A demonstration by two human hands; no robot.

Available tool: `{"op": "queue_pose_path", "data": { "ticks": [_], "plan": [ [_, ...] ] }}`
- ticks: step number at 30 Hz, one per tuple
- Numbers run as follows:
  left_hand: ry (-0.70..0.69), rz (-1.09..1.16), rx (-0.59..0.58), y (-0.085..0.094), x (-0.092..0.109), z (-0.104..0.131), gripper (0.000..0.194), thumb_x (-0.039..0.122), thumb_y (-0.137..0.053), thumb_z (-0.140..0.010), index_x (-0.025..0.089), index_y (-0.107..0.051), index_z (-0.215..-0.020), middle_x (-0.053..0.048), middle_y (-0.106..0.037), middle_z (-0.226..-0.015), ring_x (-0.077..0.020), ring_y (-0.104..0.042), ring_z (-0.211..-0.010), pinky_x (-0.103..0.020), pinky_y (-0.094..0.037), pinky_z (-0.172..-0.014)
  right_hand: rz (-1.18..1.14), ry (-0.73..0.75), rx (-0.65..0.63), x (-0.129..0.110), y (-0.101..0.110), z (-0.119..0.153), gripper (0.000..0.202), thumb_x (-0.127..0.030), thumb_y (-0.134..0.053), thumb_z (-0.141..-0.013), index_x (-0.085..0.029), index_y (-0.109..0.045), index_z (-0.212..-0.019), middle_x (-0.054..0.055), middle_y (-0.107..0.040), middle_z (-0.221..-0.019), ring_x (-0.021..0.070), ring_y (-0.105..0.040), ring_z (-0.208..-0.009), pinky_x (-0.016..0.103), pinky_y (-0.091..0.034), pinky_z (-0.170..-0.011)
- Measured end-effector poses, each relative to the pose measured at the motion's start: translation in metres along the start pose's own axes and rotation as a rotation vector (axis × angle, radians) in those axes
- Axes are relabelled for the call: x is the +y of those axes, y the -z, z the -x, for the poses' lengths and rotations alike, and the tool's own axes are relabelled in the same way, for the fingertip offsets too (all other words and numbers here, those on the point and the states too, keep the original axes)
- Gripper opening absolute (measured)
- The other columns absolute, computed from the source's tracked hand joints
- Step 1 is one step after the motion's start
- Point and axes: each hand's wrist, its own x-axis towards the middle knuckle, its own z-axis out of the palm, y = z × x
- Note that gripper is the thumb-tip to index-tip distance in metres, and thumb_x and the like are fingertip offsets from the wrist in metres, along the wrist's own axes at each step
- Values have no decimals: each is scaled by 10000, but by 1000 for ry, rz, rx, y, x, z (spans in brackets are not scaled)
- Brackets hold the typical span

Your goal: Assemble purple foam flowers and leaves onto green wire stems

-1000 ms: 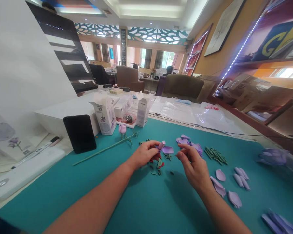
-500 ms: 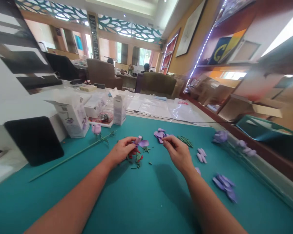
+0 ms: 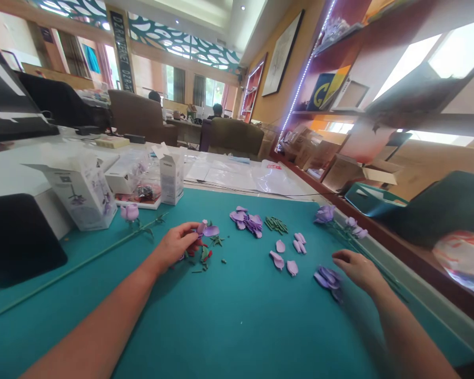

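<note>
My left hand (image 3: 176, 246) pinches a partly built purple flower (image 3: 210, 231), with one rounded petal sticking out to the right. Below it lie green leaf pieces (image 3: 217, 240) and small red and green bits (image 3: 206, 253). My right hand (image 3: 359, 269) hovers at the right, fingers stretched out and nothing seen in them. Just left of that hand is a pile of darker purple petals (image 3: 329, 281). Loose pale lilac petals (image 3: 277, 260) and lilac bud pieces (image 3: 299, 243) lie mid-mat. Farther back are a heap of purple petals (image 3: 247, 221) and several green sticks (image 3: 276, 225).
A pink rose (image 3: 130, 212) on a long green stem lies at left, near a black tablet (image 3: 21, 239). White boxes (image 3: 172, 176) stand along the mat's back edge. Finished purple flowers (image 3: 324, 214) lie along the right edge. Shelves with boxes line the right wall.
My right hand has moved from the heap of purple petals to the right, beside the darker petals. My left hand still holds the flower. The view has turned slightly right.
</note>
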Motion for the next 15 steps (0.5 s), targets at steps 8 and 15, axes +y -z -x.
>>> {"op": "queue_pose_path", "data": {
  "ticks": [8, 15],
  "plan": [
    [15, -1, 4, 0, 0, -1, 544, 440, -625, -594, 146, -605, -1051, -1, -647, -668, -143, -572, -573, -281, -485, -600, 60, -119, -196, 42, -20, -6, 167, -338, -610, -649, -225, -720, -703, 38, -736, -763, 232, -665, -753, 286, -452, -639],
    [-1, 21, -7, 1, -2, -2, 512, 415, -620, -604, 137, -601, -1033, -3, -646, -666, -139, -567, -581, -275, -480, -601, 114, -139, -237, 51, -30, -11, 127, -290, -570, -659, -227, -669, -613, 33, -703, -685, 218, -640, -705, 280, -410, -582]
  ]
}}
